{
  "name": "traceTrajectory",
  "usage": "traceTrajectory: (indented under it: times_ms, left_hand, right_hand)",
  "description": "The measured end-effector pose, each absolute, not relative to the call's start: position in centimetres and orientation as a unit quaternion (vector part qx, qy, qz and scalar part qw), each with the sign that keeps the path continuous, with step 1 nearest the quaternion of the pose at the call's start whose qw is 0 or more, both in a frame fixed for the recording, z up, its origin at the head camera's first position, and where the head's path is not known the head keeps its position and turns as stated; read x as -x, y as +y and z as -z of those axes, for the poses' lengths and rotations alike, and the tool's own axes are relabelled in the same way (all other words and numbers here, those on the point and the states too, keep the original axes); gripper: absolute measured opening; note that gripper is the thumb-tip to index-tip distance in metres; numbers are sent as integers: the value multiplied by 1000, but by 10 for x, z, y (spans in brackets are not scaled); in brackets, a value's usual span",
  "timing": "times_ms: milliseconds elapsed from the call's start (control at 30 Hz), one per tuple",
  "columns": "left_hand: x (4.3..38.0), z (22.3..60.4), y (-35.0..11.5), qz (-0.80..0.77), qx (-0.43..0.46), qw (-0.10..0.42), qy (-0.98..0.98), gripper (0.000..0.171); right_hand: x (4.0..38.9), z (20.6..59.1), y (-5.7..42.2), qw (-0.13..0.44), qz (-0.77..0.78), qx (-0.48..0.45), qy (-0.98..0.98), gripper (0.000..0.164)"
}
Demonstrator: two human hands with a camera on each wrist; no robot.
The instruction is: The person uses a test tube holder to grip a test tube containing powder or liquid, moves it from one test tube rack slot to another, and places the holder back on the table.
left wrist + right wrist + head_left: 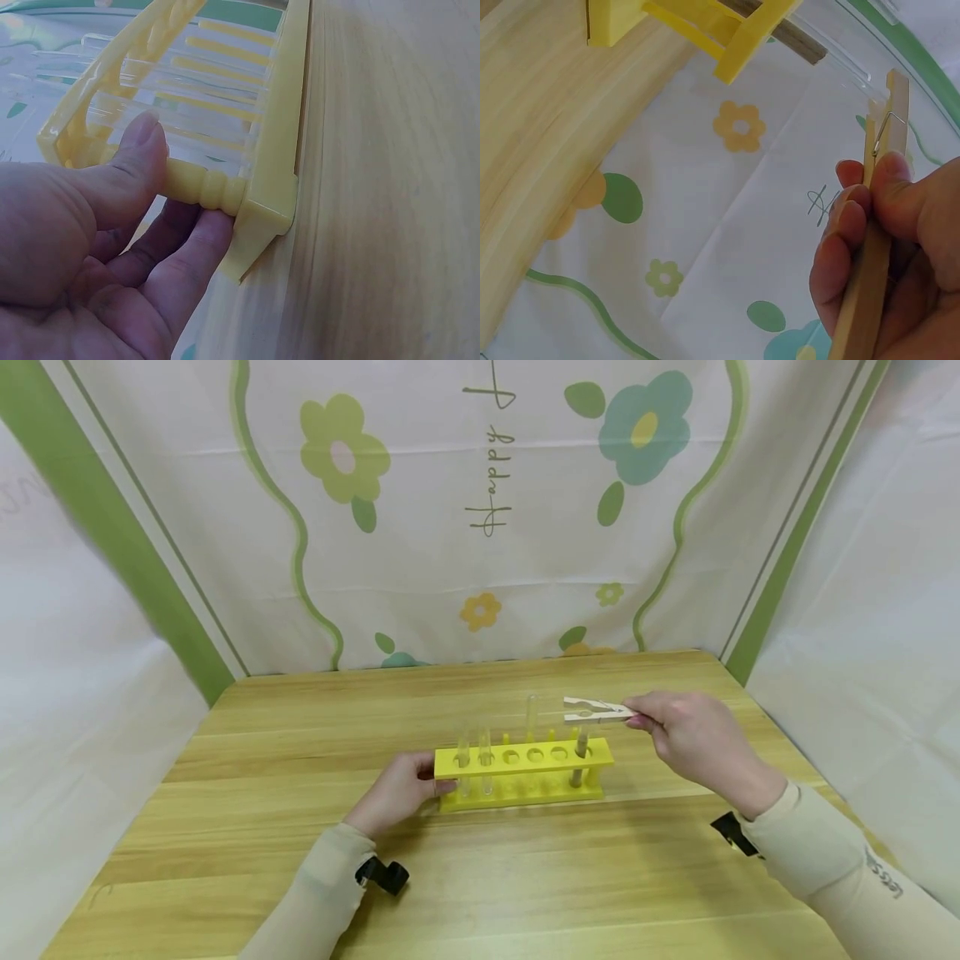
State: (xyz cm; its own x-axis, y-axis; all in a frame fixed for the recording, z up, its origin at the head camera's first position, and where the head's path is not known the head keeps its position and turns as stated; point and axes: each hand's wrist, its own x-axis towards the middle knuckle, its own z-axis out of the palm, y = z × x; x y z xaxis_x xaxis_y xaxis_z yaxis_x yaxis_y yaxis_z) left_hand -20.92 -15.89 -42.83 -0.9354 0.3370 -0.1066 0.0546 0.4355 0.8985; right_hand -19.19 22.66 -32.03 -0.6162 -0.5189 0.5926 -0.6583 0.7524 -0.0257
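Observation:
A yellow test tube rack (525, 767) stands on the table. My left hand (401, 789) grips its left end post (191, 182), with thumb and fingers around it. My right hand (693, 739) holds a wooden test tube clamp (600, 711) by its handle, and the clamp's jaws are spread apart. Just below the jaws is a test tube (847, 64) in the rack's right end, with a brown stick-like content (579, 760) inside. Whether the clamp touches that tube, I cannot tell. Two clear test tubes (486, 760) stand in the left holes.
Another clear tube (532, 714) stands upright at the back of the rack, near its yellow pegs (552, 734). The wooden table (525, 877) ends at a white cloth (480, 560) printed with flowers. Cloth walls also rise at both sides.

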Motion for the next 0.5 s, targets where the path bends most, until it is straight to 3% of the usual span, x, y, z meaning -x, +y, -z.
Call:
traceTrajectory:
  times_ms: [500]
  left_hand:
    - [209, 429, -159, -516, -123, 130, 838, 30]
  right_hand:
    - [190, 328, 230, 266, -115, -317, -903, 18]
